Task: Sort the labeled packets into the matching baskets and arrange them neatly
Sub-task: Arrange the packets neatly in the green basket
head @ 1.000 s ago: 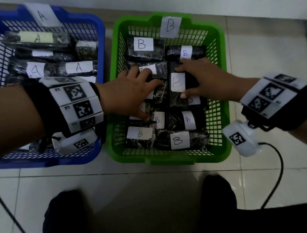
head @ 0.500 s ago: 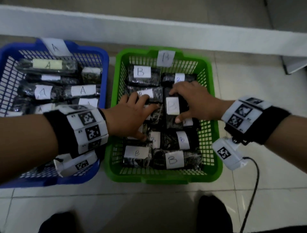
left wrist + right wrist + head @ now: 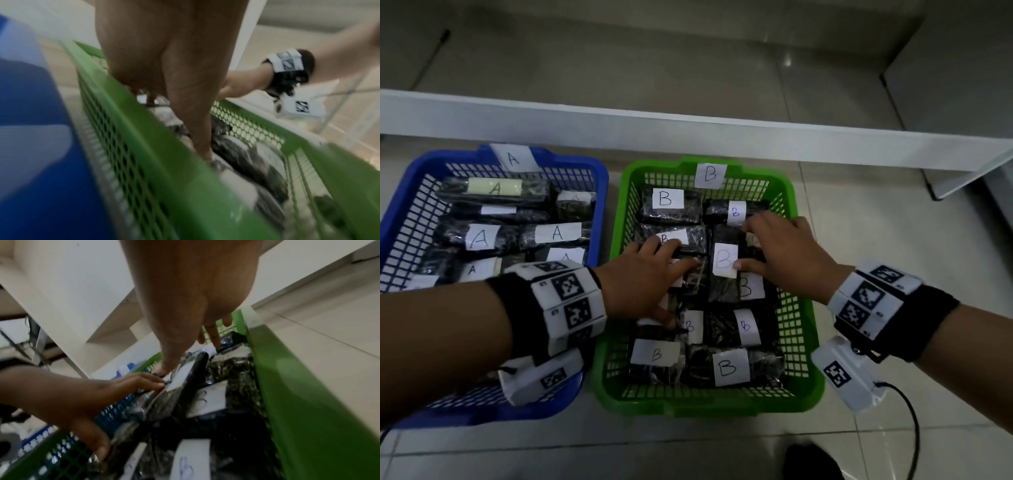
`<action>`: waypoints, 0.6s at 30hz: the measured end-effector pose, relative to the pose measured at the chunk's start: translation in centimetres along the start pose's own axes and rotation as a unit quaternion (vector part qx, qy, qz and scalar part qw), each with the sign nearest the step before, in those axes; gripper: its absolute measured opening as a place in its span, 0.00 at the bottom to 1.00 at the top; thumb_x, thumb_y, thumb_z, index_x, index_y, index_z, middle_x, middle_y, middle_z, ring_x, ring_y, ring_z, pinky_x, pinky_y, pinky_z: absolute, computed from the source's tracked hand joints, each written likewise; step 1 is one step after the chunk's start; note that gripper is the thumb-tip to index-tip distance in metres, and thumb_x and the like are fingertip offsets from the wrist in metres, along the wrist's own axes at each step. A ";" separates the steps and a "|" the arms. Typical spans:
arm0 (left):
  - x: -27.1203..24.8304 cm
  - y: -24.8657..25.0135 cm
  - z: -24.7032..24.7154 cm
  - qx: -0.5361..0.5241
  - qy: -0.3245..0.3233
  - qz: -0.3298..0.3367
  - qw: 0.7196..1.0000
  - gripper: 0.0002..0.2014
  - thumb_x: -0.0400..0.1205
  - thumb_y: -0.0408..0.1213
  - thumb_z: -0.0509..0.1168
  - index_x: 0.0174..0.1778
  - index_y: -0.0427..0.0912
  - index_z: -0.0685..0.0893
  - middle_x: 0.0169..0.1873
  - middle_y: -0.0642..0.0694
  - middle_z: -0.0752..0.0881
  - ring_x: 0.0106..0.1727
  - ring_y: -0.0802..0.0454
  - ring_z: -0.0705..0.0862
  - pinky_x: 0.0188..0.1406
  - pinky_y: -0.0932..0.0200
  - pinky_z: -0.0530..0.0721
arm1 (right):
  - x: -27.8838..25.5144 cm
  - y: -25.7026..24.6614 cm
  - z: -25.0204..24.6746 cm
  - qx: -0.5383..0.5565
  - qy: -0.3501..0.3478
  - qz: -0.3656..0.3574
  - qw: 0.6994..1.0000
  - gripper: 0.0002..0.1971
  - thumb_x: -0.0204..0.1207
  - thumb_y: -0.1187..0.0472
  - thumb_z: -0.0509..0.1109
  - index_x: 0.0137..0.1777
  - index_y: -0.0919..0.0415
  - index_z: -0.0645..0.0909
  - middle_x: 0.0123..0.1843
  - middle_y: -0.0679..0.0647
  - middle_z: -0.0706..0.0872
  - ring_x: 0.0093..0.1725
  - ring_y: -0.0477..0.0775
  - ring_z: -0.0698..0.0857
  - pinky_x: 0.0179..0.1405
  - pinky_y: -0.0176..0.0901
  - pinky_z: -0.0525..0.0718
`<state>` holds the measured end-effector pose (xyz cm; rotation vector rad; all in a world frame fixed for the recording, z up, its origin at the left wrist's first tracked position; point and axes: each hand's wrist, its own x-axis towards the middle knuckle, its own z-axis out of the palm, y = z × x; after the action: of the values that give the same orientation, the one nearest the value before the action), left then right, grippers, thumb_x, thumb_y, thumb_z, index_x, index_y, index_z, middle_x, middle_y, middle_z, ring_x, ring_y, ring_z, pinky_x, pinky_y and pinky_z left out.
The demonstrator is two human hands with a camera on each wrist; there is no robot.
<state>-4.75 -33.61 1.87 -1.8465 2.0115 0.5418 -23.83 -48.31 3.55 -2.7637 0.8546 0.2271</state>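
- Black plastic-wrapped packet with a white paper "B" label point(image 3: 723, 270): the right wrist view shows it tilted off its neighbours; only the head view shows the letter.
- Lies mid-way in the green slotted plastic basket point(image 3: 688, 407), among similar packets; glossy, crinkled wrap.
- Left hand point(image 3: 643, 284): fingers spread nearly straight, tips at the packet's left edge.
- Right hand point(image 3: 787, 253): thumb on the label, fingers curled over the far end.

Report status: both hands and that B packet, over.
Right hand grips middle B packet. Left hand rests on neighbouring packets, fingers touching its edge. Others crowd it in green basket.
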 end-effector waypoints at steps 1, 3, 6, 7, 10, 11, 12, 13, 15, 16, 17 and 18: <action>0.1 -0.5 -0.4 -0.009 0.006 0.011 1.000 0.46 0.74 0.67 0.62 0.82 0.57 0.46 0.81 0.42 0.52 0.79 0.38 0.57 0.76 0.40 0.63 | -0.1 0.2 -0.3 -0.011 0.006 0.022 1.000 0.20 0.75 0.43 0.66 0.61 0.52 0.72 0.59 0.50 0.79 0.62 0.54 0.77 0.65 0.51 0.63; 0.2 -1.4 -1.0 -0.019 0.026 0.030 0.999 0.38 0.78 0.61 0.61 0.81 0.60 0.51 0.79 0.43 0.56 0.76 0.41 0.62 0.74 0.45 0.69 | -0.5 0.3 -0.3 -0.052 -0.024 0.046 0.997 0.12 0.76 0.49 0.64 0.53 0.54 0.76 0.51 0.50 0.81 0.58 0.56 0.78 0.66 0.52 0.61; 0.3 -2.2 -1.6 -0.021 0.045 0.039 0.998 0.34 0.79 0.53 0.66 0.79 0.60 0.59 0.71 0.46 0.64 0.70 0.47 0.69 0.62 0.54 0.78 | -1.2 0.2 1.0 -0.114 -0.051 0.020 0.992 0.17 0.74 0.47 0.65 0.58 0.54 0.78 0.56 0.52 0.80 0.61 0.56 0.77 0.71 0.55 0.58; 0.3 -2.2 -1.6 -0.020 0.044 0.039 0.998 0.33 0.79 0.52 0.67 0.79 0.60 0.60 0.69 0.47 0.66 0.68 0.48 0.70 0.59 0.55 0.79 | -1.4 0.2 1.4 -0.128 -0.046 0.012 0.991 0.19 0.74 0.45 0.65 0.61 0.54 0.76 0.58 0.52 0.79 0.62 0.57 0.76 0.72 0.56 0.58; 0.4 -2.1 -1.6 -0.010 0.046 0.041 0.998 0.33 0.79 0.50 0.67 0.78 0.60 0.61 0.66 0.48 0.68 0.67 0.49 0.70 0.57 0.56 0.79 | -1.6 0.5 1.8 -0.134 -0.034 0.013 0.990 0.20 0.74 0.44 0.67 0.62 0.52 0.74 0.59 0.50 0.79 0.63 0.56 0.75 0.71 0.55 0.56; 0.5 -2.1 -1.6 -0.014 0.051 0.041 0.998 0.32 0.79 0.49 0.67 0.78 0.59 0.62 0.66 0.48 0.68 0.66 0.50 0.70 0.56 0.56 0.80 | -1.5 0.6 1.8 -0.129 -0.033 0.018 0.991 0.20 0.73 0.43 0.68 0.61 0.52 0.74 0.58 0.49 0.81 0.63 0.56 0.75 0.70 0.55 0.55; 0.5 -2.2 -1.5 -0.021 0.055 0.039 0.998 0.32 0.78 0.49 0.68 0.78 0.59 0.63 0.65 0.48 0.69 0.66 0.50 0.70 0.55 0.56 0.80 | -1.5 0.6 1.8 -0.122 -0.033 0.023 0.992 0.20 0.73 0.44 0.69 0.61 0.51 0.74 0.57 0.48 0.83 0.63 0.55 0.75 0.69 0.55 0.55; 0.5 -2.3 -1.5 -0.029 0.058 0.035 0.997 0.32 0.78 0.49 0.69 0.77 0.58 0.63 0.64 0.48 0.69 0.65 0.50 0.70 0.55 0.56 0.80 | -1.5 0.7 1.8 -0.116 -0.034 0.027 0.992 0.20 0.73 0.44 0.69 0.61 0.51 0.73 0.56 0.48 0.84 0.63 0.55 0.74 0.69 0.56 0.54; 0.5 -2.4 -1.3 -0.037 0.064 0.027 0.997 0.32 0.76 0.51 0.69 0.75 0.55 0.65 0.64 0.48 0.69 0.64 0.50 0.71 0.54 0.56 0.80 | -1.5 0.8 1.8 -0.108 -0.036 0.038 0.993 0.22 0.73 0.45 0.70 0.63 0.51 0.71 0.54 0.48 0.86 0.65 0.54 0.73 0.69 0.56 0.52; 0.5 -2.5 -1.2 -0.035 0.067 0.026 0.997 0.31 0.76 0.51 0.70 0.74 0.53 0.66 0.63 0.48 0.69 0.64 0.50 0.71 0.54 0.55 0.81 | -1.5 0.8 1.8 -0.109 -0.038 0.041 0.993 0.23 0.73 0.44 0.70 0.64 0.51 0.71 0.54 0.48 0.86 0.66 0.54 0.72 0.70 0.57 0.52; 0.4 -2.4 -1.1 -0.029 0.071 0.027 0.997 0.31 0.76 0.52 0.69 0.73 0.52 0.67 0.63 0.48 0.69 0.63 0.50 0.71 0.55 0.54 0.81 | -1.6 0.9 1.7 -0.109 -0.042 0.044 0.992 0.24 0.72 0.43 0.70 0.64 0.51 0.71 0.54 0.48 0.85 0.67 0.54 0.72 0.71 0.59 0.52; 0.4 -2.4 -1.0 -0.021 0.075 0.030 0.996 0.30 0.76 0.53 0.69 0.72 0.51 0.67 0.63 0.48 0.70 0.63 0.50 0.71 0.55 0.53 0.81 | -1.6 0.9 1.6 -0.109 -0.049 0.045 0.992 0.26 0.71 0.40 0.70 0.65 0.51 0.71 0.55 0.48 0.85 0.68 0.54 0.71 0.72 0.60 0.52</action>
<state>-2.41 -34.63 2.40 -1.9079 2.1750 0.4766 -25.83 -47.76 2.20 -2.8858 0.9836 0.4950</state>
